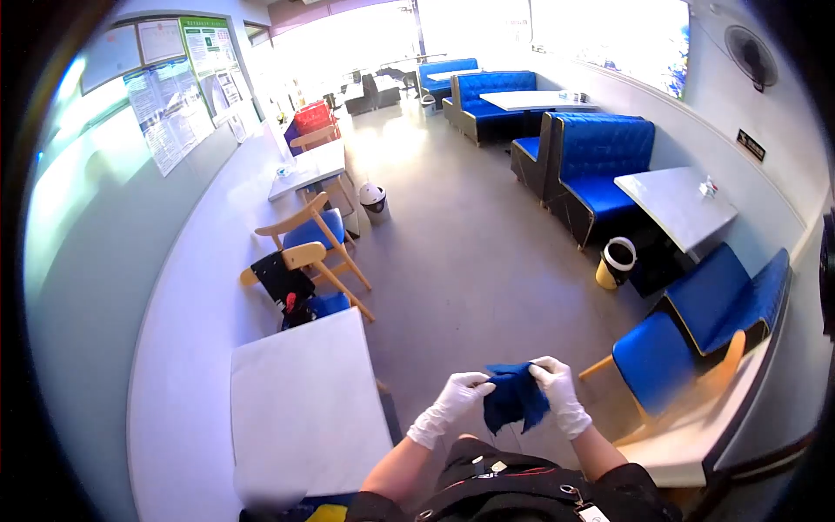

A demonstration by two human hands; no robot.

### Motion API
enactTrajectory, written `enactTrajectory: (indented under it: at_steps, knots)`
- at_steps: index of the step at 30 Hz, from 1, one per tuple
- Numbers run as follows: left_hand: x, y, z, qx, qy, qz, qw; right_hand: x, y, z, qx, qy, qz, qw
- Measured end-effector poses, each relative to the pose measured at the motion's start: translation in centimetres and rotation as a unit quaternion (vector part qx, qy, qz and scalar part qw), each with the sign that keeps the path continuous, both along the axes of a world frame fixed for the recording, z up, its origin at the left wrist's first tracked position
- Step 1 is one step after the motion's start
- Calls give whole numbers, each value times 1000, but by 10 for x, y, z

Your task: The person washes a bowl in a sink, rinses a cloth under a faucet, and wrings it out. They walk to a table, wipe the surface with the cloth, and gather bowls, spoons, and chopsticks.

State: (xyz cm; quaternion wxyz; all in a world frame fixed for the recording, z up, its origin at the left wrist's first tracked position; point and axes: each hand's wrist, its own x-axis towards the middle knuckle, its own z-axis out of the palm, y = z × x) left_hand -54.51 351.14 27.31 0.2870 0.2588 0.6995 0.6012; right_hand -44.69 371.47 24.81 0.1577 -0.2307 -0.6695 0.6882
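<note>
Dark blue cloth [515, 396], bunched and drooping, held in the air just right of the white table [300, 409]: likely light, limp, non-slippery, best gripped at its upper edges. Left hand [454, 402] and right hand [557, 391], gloved, each pinch closed on one top corner.

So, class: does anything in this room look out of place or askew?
Mildly. Two wooden chairs stand angled away from the wall tables, one draped with a dark item. Both gloved hands hold a crumpled blue cloth.
</note>
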Motion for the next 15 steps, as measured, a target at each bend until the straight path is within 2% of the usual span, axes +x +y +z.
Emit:
enactTrajectory:
  at_steps: [4, 7, 10, 11, 13, 15]
  knots:
    - [-145, 44, -28, 39, -1, 52, 998, -165, 29, -5, -50, 69, 18, 996]
    - [-259, 82, -34, 34, 129, 145, 980, -269, 58, -12, -46, 103, -15, 993]
    - [-374, 128, -20, 66, 199, 176, 962, -364, 102, -2, -20, 61, -20, 998]
    - [-408, 144, -13, 69, 197, 172, 963, -390, 110, 11, -34, 78, -2, 996]
    - [-478, 176, 1, 43, 269, 166, 948, -449, 130, 34, -88, 98, 23, 991]
    - [-544, 206, 11, 45, 346, 183, 919, -508, 160, 37, -56, 120, 38, 990]
